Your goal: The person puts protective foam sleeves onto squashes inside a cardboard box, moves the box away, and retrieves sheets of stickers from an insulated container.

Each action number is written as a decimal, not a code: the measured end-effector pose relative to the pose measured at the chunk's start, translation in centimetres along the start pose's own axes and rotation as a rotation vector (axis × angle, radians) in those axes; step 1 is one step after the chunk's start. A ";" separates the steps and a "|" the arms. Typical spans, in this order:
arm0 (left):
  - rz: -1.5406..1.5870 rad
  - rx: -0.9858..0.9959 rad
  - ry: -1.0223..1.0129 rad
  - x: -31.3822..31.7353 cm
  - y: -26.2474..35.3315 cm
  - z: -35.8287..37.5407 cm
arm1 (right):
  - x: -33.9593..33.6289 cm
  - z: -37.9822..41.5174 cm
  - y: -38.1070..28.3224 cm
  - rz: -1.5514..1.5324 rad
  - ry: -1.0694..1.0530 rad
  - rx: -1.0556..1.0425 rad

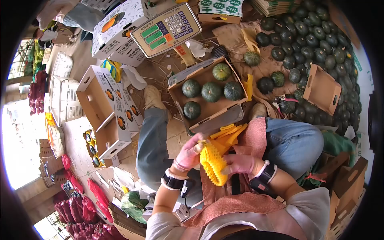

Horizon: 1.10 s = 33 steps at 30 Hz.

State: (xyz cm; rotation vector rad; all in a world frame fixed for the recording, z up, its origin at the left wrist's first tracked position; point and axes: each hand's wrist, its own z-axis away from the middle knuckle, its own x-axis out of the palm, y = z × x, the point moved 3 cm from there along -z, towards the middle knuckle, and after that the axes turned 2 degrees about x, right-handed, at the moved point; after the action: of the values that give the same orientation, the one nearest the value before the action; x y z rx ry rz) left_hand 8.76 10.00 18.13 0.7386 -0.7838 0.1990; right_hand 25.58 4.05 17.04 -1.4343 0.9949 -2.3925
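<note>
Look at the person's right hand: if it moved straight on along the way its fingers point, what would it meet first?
The right hand would first meet the yellow, tube-shaped mesh sleeve its fingers touch. Beyond that, the left hand seems next, though depth is unclear.

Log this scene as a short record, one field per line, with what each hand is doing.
Left hand: gripping upper end of yellow foam net
Right hand: holding its lower end
Open cardboard box: five green kabocha squashes
Loose foam nets: between hands and box
Squash pile: large, far right
Digital scale: beyond box, display lit
</note>
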 end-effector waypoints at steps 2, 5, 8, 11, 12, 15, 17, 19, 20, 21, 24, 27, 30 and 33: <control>-0.059 -0.169 -0.019 -1.0 -0.1 -1.7 | -2.1 0.4 -3.4 -0.090 0.126 -0.196; -0.131 -0.431 -0.288 -5.2 0.0 -7.0 | -7.5 -0.8 -5.5 -0.423 0.273 -0.418; -1.323 0.028 -0.081 -4.0 6.4 -14.5 | -11.4 -3.5 -7.0 -0.146 0.860 -0.141; -1.617 0.494 0.072 -4.7 7.6 -19.6 | -14.7 -7.8 -5.2 -0.021 0.923 -0.268; -1.714 0.467 -0.014 -5.5 7.0 -21.1 | -14.8 -8.8 -5.6 -0.103 0.953 -0.190; -1.580 0.221 0.056 -6.9 5.6 -22.6 | -15.1 -11.0 -5.7 -0.095 1.071 -0.148; -1.487 0.239 0.112 -6.1 6.4 -21.9 | -16.8 -11.2 -3.9 0.327 1.291 -0.326; -1.274 0.402 0.065 -3.8 7.0 -19.8 | -14.9 -8.3 -5.9 0.632 1.355 -0.391; -1.165 0.420 0.094 -3.0 6.5 -19.1 | -13.7 -6.8 -7.2 0.814 1.473 -0.534; -1.072 0.505 0.079 -3.1 5.3 -19.3 | -13.0 -5.5 -8.4 0.793 1.469 -0.501; -0.831 0.437 0.098 -3.4 1.4 -21.0 | -16.6 -3.9 -6.9 0.803 1.467 -0.418; -0.637 0.625 0.107 -4.1 0.0 -22.0 | -18.6 -3.0 -7.1 0.973 1.369 -0.663; -0.667 0.583 0.204 -4.2 -0.1 -22.0 | -19.2 -3.1 -7.9 0.974 1.454 -0.682; -0.670 0.646 0.268 -4.6 0.1 -23.1 | -20.7 -3.1 -8.7 0.955 1.546 -0.739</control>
State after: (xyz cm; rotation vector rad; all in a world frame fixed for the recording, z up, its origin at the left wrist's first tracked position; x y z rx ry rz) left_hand 18.66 25.95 3.99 1.5086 -0.1704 -0.0670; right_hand 35.28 21.75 6.75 1.1449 2.1662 -1.9486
